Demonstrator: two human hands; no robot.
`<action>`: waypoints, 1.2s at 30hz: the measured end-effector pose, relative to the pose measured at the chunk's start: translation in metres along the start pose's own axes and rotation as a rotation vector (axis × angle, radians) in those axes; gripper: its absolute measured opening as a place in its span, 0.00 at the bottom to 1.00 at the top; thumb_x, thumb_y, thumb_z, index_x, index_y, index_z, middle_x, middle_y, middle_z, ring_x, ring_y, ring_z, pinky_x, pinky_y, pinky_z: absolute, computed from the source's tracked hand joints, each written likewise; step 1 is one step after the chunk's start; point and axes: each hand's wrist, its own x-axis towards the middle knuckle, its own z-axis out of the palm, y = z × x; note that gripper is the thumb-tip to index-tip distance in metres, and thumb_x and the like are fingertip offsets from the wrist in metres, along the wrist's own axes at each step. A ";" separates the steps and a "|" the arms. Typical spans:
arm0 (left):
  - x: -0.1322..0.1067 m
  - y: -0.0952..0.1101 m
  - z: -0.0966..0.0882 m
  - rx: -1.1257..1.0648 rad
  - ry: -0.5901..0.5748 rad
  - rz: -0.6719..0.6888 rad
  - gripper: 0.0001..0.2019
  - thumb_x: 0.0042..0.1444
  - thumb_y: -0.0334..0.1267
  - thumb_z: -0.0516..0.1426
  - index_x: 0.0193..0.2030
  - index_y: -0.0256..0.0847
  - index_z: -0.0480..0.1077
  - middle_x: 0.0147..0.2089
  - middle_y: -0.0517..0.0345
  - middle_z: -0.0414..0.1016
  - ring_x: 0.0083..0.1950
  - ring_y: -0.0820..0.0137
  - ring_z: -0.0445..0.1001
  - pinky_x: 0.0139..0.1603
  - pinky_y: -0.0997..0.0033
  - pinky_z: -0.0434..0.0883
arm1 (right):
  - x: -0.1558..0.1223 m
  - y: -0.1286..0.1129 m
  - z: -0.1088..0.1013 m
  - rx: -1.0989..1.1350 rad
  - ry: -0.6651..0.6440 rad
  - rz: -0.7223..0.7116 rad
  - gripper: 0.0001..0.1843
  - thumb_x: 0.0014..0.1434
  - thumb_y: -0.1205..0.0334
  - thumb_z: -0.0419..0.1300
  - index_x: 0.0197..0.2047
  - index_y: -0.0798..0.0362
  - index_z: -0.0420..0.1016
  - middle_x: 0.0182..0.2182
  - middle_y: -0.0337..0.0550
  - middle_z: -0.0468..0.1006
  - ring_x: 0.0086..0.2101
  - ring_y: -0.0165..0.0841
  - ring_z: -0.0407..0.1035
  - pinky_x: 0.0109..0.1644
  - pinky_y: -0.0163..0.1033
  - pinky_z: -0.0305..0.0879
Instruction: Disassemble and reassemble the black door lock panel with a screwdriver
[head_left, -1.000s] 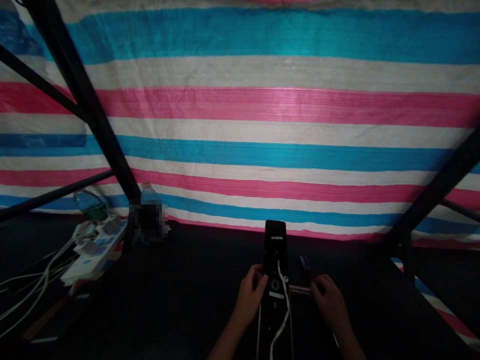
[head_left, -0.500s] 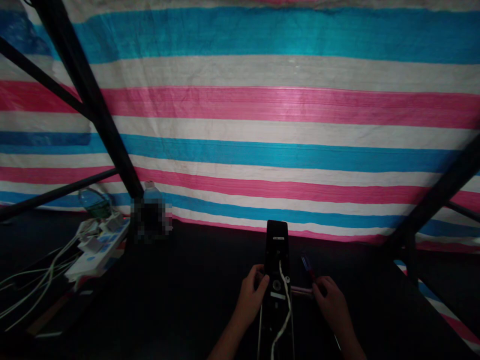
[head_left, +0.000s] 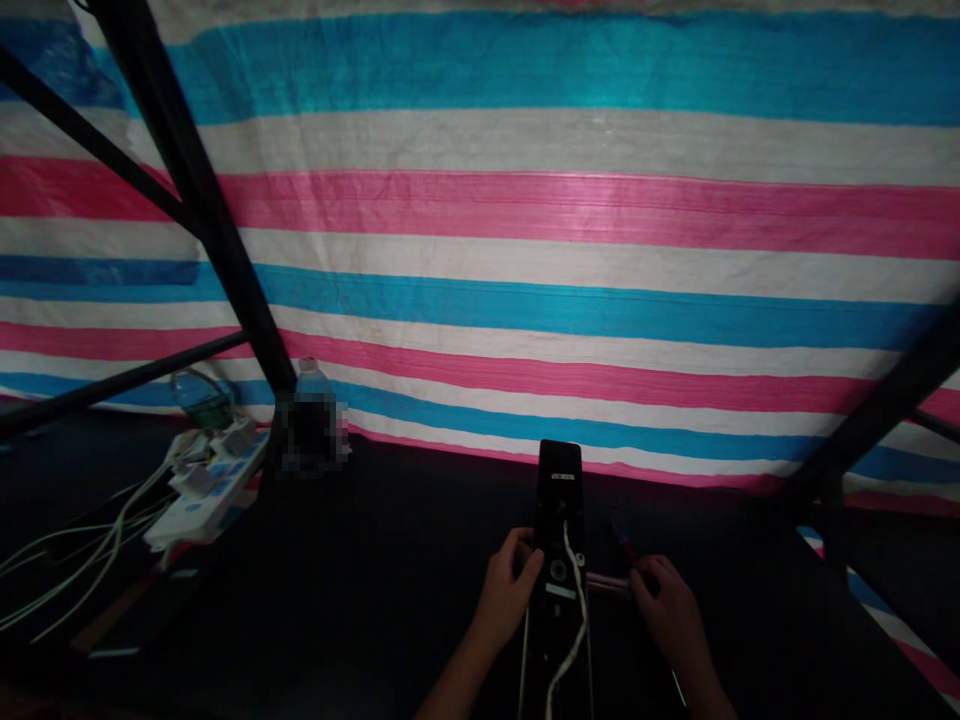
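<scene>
A long black device [head_left: 556, 505] with pale labels and a round fitting lies lengthwise in front of me. My left hand [head_left: 504, 588] is closed on its left edge, the thumb reaching onto the upper face. A white cable [head_left: 582, 632] runs loosely down along the device. From its right side a thin pinkish cable [head_left: 609, 582] extends to my right hand [head_left: 673, 610], whose fingers are pinched at the far end. Just beyond those fingertips is a slim dark tool [head_left: 622, 537] with some red on it; its kind is too dim to make out.
On the left, a white power strip [head_left: 191, 512] holds plugs and several pale cables [head_left: 112, 550]. A green-tinted bottle [head_left: 201, 402] and a partly blurred clear bottle [head_left: 313, 380] stand behind. Black frame bars [head_left: 217, 230] flank a striped sheet [head_left: 525, 210] beyond the dark table [head_left: 360, 580].
The whole view has shifted slightly, so things sit a little further right. Both hands keep nearly the same places on the device and the pinkish cable.
</scene>
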 end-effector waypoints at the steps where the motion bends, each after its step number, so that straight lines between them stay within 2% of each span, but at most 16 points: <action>1: 0.000 0.000 0.000 0.002 0.004 0.002 0.21 0.62 0.54 0.55 0.50 0.38 0.73 0.33 0.57 0.74 0.37 0.63 0.73 0.40 0.67 0.68 | 0.000 0.000 0.000 0.006 -0.003 0.006 0.17 0.59 0.48 0.53 0.29 0.50 0.73 0.34 0.48 0.77 0.35 0.40 0.73 0.41 0.42 0.65; 6: 0.000 -0.001 0.000 0.003 0.018 0.003 0.21 0.60 0.53 0.57 0.50 0.39 0.74 0.33 0.57 0.74 0.37 0.63 0.73 0.40 0.67 0.68 | 0.003 0.004 -0.003 0.066 0.002 0.053 0.22 0.59 0.43 0.52 0.28 0.51 0.75 0.29 0.45 0.76 0.32 0.39 0.72 0.38 0.40 0.64; 14: 0.001 -0.006 0.001 0.004 0.013 0.025 0.20 0.60 0.52 0.57 0.51 0.39 0.74 0.35 0.57 0.75 0.38 0.63 0.73 0.42 0.66 0.68 | 0.004 0.004 -0.007 0.128 0.047 0.132 0.23 0.56 0.41 0.53 0.31 0.53 0.77 0.32 0.47 0.79 0.35 0.41 0.73 0.39 0.40 0.65; 17: -0.001 -0.002 0.000 0.010 0.009 0.030 0.20 0.62 0.51 0.56 0.51 0.39 0.73 0.35 0.56 0.76 0.38 0.63 0.74 0.41 0.66 0.69 | 0.003 0.003 -0.007 0.130 0.040 0.111 0.23 0.57 0.42 0.54 0.31 0.52 0.77 0.32 0.46 0.79 0.36 0.41 0.74 0.40 0.40 0.65; 21: -0.010 0.007 -0.007 0.057 -0.025 0.060 0.19 0.63 0.49 0.55 0.54 0.38 0.73 0.44 0.49 0.79 0.45 0.59 0.76 0.49 0.62 0.70 | 0.003 0.004 -0.008 0.131 0.039 0.124 0.22 0.56 0.42 0.54 0.32 0.52 0.78 0.31 0.46 0.79 0.36 0.41 0.74 0.40 0.40 0.65; 23: -0.015 0.010 -0.012 0.079 -0.061 0.056 0.20 0.64 0.49 0.55 0.55 0.39 0.72 0.43 0.49 0.79 0.45 0.59 0.76 0.48 0.62 0.70 | 0.004 0.005 -0.008 0.144 0.038 0.144 0.23 0.56 0.41 0.55 0.32 0.53 0.78 0.31 0.46 0.80 0.36 0.42 0.73 0.40 0.40 0.65; 27: -0.022 0.010 -0.017 0.125 -0.109 0.043 0.23 0.63 0.49 0.55 0.59 0.38 0.70 0.39 0.53 0.77 0.41 0.61 0.75 0.44 0.65 0.70 | 0.005 0.005 -0.009 0.192 0.053 0.198 0.24 0.55 0.40 0.55 0.31 0.54 0.78 0.31 0.46 0.80 0.36 0.42 0.73 0.40 0.40 0.64; 31: -0.023 0.007 -0.017 0.177 -0.129 0.036 0.25 0.64 0.50 0.54 0.63 0.37 0.67 0.38 0.53 0.77 0.40 0.62 0.75 0.43 0.64 0.70 | 0.006 0.003 -0.014 0.224 0.065 0.273 0.26 0.53 0.38 0.54 0.27 0.53 0.77 0.25 0.44 0.78 0.30 0.40 0.72 0.36 0.40 0.63; 33: -0.023 0.007 -0.016 0.205 -0.132 0.033 0.26 0.64 0.49 0.53 0.64 0.38 0.66 0.39 0.52 0.77 0.40 0.61 0.75 0.43 0.63 0.70 | 0.006 0.004 -0.017 0.255 0.102 0.334 0.26 0.50 0.37 0.56 0.27 0.53 0.78 0.24 0.43 0.78 0.29 0.40 0.71 0.35 0.40 0.63; 36: -0.026 0.006 -0.014 0.223 -0.143 0.042 0.26 0.65 0.49 0.53 0.65 0.38 0.65 0.39 0.52 0.78 0.41 0.60 0.76 0.44 0.62 0.72 | 0.006 0.009 -0.019 0.401 0.206 0.422 0.26 0.47 0.38 0.61 0.32 0.55 0.81 0.28 0.45 0.81 0.33 0.42 0.74 0.37 0.40 0.65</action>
